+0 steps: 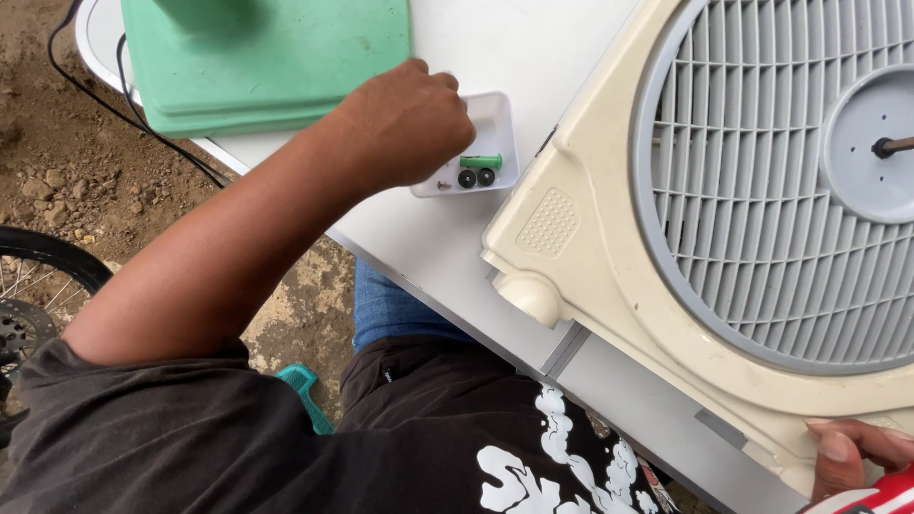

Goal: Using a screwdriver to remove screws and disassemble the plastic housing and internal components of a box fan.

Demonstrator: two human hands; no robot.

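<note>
**While the left hand is reaching into the parts tray, the fan housing is lying stripped of its front fittings**

Item 1, left hand [405,124]: curled into a loose fist over the small white tray [497,119], fingertips dipping toward its contents; whether they are pinching anything cannot be told, since the fingers are hiding themselves.

Item 2, right hand [852,455]: showing only partly at the lower right corner, fingers pressing flat on the edge of the cream fan housing [590,238] and steadying it.

Item 3, tray contents: a green cylindrical piece [482,162], two black round knobs [476,177] and a small screw [444,185] are sitting loose, apart from the housing.

Item 4, housing: lying flat on the white table [514,48], just beside the tray, its grey grille [762,190] facing up and a bare motor shaft [893,146] standing out of the hub, with no blade on it.

Item 5, surroundings: a green base [267,57] is resting at the table's far end, a black cable [143,124] trailing off it.

Judgement on progress: small fittings appear removed and collected; the housing itself looks not yet opened or not yet closed up.
</note>
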